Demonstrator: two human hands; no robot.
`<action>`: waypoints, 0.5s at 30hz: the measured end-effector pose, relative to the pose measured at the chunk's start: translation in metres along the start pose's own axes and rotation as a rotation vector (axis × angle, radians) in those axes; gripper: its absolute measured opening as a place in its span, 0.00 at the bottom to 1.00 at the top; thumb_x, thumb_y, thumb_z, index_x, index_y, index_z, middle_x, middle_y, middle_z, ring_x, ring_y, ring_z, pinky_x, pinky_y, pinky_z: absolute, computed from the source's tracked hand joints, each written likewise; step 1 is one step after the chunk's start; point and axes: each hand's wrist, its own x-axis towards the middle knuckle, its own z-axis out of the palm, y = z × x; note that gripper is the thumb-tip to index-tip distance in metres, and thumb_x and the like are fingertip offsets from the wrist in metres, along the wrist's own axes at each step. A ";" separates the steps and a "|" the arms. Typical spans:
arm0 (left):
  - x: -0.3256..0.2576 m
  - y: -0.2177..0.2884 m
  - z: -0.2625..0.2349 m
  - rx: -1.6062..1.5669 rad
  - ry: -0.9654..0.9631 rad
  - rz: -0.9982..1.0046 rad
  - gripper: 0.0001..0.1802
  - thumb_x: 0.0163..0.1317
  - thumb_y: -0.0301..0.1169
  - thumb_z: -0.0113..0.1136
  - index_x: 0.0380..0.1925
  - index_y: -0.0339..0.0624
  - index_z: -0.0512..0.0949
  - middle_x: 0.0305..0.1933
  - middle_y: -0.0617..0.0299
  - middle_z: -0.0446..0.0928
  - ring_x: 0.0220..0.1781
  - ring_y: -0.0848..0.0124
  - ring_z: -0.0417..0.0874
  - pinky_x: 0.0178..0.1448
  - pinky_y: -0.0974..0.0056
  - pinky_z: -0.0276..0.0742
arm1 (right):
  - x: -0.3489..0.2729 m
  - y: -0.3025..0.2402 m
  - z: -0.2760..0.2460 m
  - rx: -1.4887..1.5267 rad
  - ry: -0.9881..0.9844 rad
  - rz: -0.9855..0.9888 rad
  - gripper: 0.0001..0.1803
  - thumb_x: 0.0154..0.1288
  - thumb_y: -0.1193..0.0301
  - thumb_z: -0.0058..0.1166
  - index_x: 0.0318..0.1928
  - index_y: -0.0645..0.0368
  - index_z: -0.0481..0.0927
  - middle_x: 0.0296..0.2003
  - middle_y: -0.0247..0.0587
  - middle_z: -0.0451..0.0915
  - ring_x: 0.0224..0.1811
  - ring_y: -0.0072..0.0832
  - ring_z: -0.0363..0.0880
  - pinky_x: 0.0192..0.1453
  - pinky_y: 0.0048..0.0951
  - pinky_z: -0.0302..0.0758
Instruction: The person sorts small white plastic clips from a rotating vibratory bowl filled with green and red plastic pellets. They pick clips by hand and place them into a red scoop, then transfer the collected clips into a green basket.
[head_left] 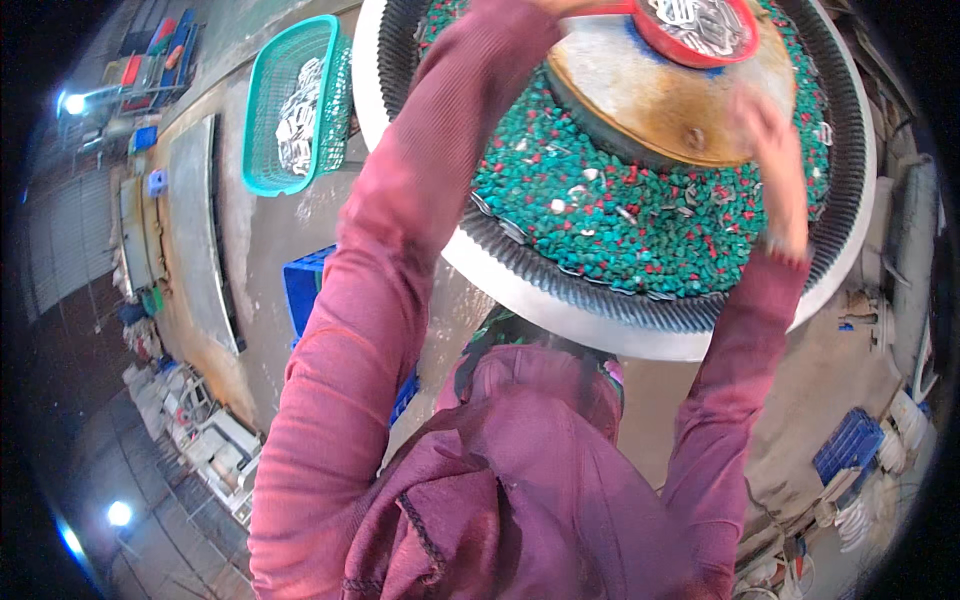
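A round vibrating-type tub (470, 262) with a pale rim and ribbed dark lining holds green and red pebble-like pieces (620, 225). Small light metal parts lie among them. On its rusty round centre cover (620, 85) rests a red bowl-shaped container (752, 42) with shiny metal pieces (705, 22) inside. My left hand (560, 4) is cut off by the top edge, beside a red strip running to the container; its fingers are hidden. Blurred by motion, my right hand (770, 135) hovers over the cover's right edge, fingers loosely apart, with nothing visible in it.
Left of the tub stands a green plastic basket (262, 150) with silvery metal parts (300, 118). Blue crates (305, 285) lie near my left arm, and another blue crate (848, 445) is on the floor at right. A flat panel (195, 230) lies farther left.
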 end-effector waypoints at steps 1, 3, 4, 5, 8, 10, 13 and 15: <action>-0.009 -0.033 0.028 0.062 -0.334 -0.142 0.35 0.57 0.59 0.46 0.46 0.36 0.75 0.51 0.40 0.72 0.58 0.51 0.71 0.60 0.53 0.66 | -0.027 0.041 -0.015 -0.025 -0.080 0.218 0.19 0.63 0.62 0.51 0.50 0.59 0.75 0.31 0.34 0.80 0.28 0.18 0.76 0.30 0.21 0.72; -0.089 -0.072 0.044 0.457 -0.319 -0.125 0.31 0.54 0.57 0.54 0.37 0.37 0.80 0.43 0.43 0.78 0.52 0.52 0.76 0.54 0.52 0.72 | -0.067 0.116 -0.007 0.060 -0.317 0.474 0.15 0.63 0.63 0.50 0.45 0.58 0.78 0.23 0.33 0.78 0.21 0.18 0.75 0.21 0.19 0.70; -0.114 -0.096 0.047 0.521 -0.810 -0.197 0.25 0.49 0.53 0.62 0.33 0.40 0.79 0.25 0.59 0.80 0.28 0.63 0.82 0.29 0.58 0.78 | -0.073 0.146 0.008 -0.097 -0.435 0.537 0.13 0.61 0.69 0.50 0.44 0.60 0.79 0.23 0.38 0.79 0.20 0.20 0.76 0.25 0.24 0.73; -0.151 -0.113 0.064 0.762 -0.861 -0.203 0.29 0.44 0.54 0.66 0.36 0.41 0.80 0.31 0.58 0.81 0.36 0.61 0.83 0.36 0.56 0.79 | -0.077 0.153 0.029 -0.340 -0.478 0.446 0.14 0.56 0.69 0.52 0.41 0.63 0.79 0.28 0.45 0.81 0.29 0.30 0.80 0.35 0.31 0.76; -0.228 -0.178 0.131 0.737 -0.891 -0.357 0.30 0.33 0.52 0.72 0.32 0.42 0.82 0.36 0.54 0.80 0.38 0.57 0.82 0.40 0.55 0.79 | -0.082 0.180 0.103 -0.536 -0.661 0.038 0.14 0.51 0.67 0.55 0.40 0.56 0.80 0.39 0.48 0.80 0.44 0.42 0.78 0.49 0.39 0.73; -0.251 -0.206 0.156 0.722 -0.820 0.009 0.29 0.32 0.51 0.72 0.31 0.40 0.82 0.32 0.54 0.80 0.34 0.55 0.82 0.38 0.55 0.78 | -0.095 0.150 0.152 -0.651 -0.798 -0.051 0.15 0.51 0.69 0.52 0.41 0.47 0.80 0.38 0.45 0.80 0.44 0.41 0.78 0.48 0.43 0.73; -0.253 -0.211 0.169 0.736 -0.801 0.346 0.18 0.46 0.42 0.62 0.29 0.38 0.80 0.24 0.56 0.77 0.26 0.56 0.79 0.32 0.57 0.76 | -0.119 0.170 0.204 -0.660 -0.833 -0.057 0.16 0.54 0.67 0.53 0.46 0.49 0.78 0.37 0.47 0.80 0.43 0.42 0.79 0.46 0.44 0.74; -0.261 -0.220 0.178 0.760 -0.818 0.423 0.13 0.53 0.37 0.55 0.28 0.38 0.78 0.23 0.56 0.78 0.26 0.58 0.79 0.30 0.58 0.76 | -0.127 0.181 0.226 -0.717 -0.836 0.000 0.14 0.56 0.64 0.54 0.44 0.52 0.78 0.37 0.47 0.80 0.42 0.42 0.79 0.45 0.44 0.74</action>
